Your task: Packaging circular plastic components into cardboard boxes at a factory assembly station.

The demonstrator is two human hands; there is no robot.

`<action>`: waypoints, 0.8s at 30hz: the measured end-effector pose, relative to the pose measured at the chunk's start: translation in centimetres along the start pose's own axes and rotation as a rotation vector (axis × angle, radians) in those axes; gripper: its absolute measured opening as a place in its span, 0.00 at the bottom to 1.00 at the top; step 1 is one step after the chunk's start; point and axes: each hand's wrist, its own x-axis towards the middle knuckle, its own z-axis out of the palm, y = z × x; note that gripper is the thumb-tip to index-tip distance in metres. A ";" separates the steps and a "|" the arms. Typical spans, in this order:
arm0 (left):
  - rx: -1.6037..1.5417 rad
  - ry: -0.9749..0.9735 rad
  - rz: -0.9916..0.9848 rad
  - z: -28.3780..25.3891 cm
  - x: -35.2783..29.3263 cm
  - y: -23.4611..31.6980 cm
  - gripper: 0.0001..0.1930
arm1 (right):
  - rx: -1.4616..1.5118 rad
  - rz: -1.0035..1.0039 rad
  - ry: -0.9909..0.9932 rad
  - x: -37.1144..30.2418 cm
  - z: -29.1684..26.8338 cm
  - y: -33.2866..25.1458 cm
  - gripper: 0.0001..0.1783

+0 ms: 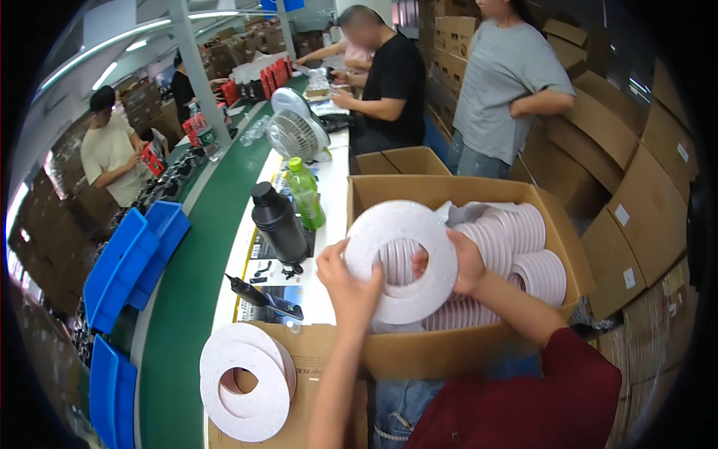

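Note:
A flat pinkish-white ring [361, 241] with a round hole is held up between my two hands, over the near side of an open cardboard box [479, 352]. My left hand [350, 280] grips its left edge, thumb on the face. On the opposite edge, my right hand [465, 262] is closed round it, with fingertips showing through the hole. Rows of similar rings [540, 277] stand on edge inside the box, some hidden behind the held one. At the lower left, a small stack of rings [265, 415] lies on a cardboard sheet [313, 359].
On the white table stand a black bottle [278, 224], a green drink bottle [305, 196], a fan [293, 135], a phone [284, 305] and a black-handled tool [247, 290]. Blue bins [112, 280] line a green conveyor [176, 329]. Several people work or stand beyond; cartons [643, 217] are stacked right.

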 end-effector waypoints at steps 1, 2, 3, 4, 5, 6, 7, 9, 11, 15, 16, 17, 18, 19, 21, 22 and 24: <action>-0.061 0.003 -0.027 0.4 -0.4 -0.3 0.31 | -0.009 0.025 -0.005 -0.3 1.0 0.3 0.35; -0.015 -0.004 0.006 0.3 -0.5 -0.7 0.33 | -0.016 0.027 -0.022 -0.2 1.0 0.5 0.35; -0.012 0.004 0.015 0.0 -0.5 -0.3 0.33 | 0.003 0.037 -0.036 -0.4 0.9 0.7 0.36; -0.141 -0.073 -0.174 -0.4 -0.3 0.4 0.33 | 0.024 0.047 -0.049 -0.5 0.7 0.8 0.37; -0.270 -0.153 -0.362 -0.6 -0.2 0.8 0.34 | 0.022 0.044 -0.060 -0.6 0.3 0.7 0.37; -0.135 -0.160 -0.219 -0.9 0.0 0.6 0.35 | -0.052 0.030 -0.072 -0.6 0.0 0.7 0.38; -0.128 -0.158 -0.213 -1.2 0.1 0.6 0.35 | -0.125 0.015 -0.083 -0.6 -0.2 0.7 0.39; 0.139 -0.188 -0.053 -2.3 0.3 1.2 0.35 | -0.057 0.045 -0.143 -0.4 -0.1 0.8 0.39; 0.188 -0.216 -0.054 -3.6 1.1 2.6 0.33 | -0.080 0.054 -0.215 -0.4 0.3 0.7 0.39; 0.418 -0.222 0.015 -8.0 2.5 6.6 0.32 | -0.158 0.036 -0.156 0.2 0.5 1.7 0.37; 0.437 -0.174 0.037 -9.3 2.6 7.6 0.31 | -0.171 0.044 -0.211 0.4 -0.6 1.7 0.35; 0.439 -0.106 0.019 -10.5 2.6 8.2 0.29 | -0.183 0.053 -0.265 0.4 -1.2 1.5 0.33; 0.496 0.021 0.181 -12.2 2.6 9.1 0.30 | -0.186 0.075 -0.204 0.2 -0.2 1.3 0.28; 0.488 0.054 0.073 -14.2 2.3 10.3 0.32 | -0.183 0.062 -0.212 0.1 -0.2 1.0 0.28; 0.664 0.212 0.081 -19.6 1.1 10.4 0.31 | -0.234 0.116 -0.219 0.2 0.4 1.5 0.24; 0.600 0.173 -0.087 -20.8 1.1 12.0 0.30 | -0.246 0.128 -0.161 0.1 0.5 1.3 0.22; 0.717 0.117 -0.185 -24.3 0.6 11.5 0.31 | -0.271 0.155 -0.120 -0.2 -0.1 1.1 0.21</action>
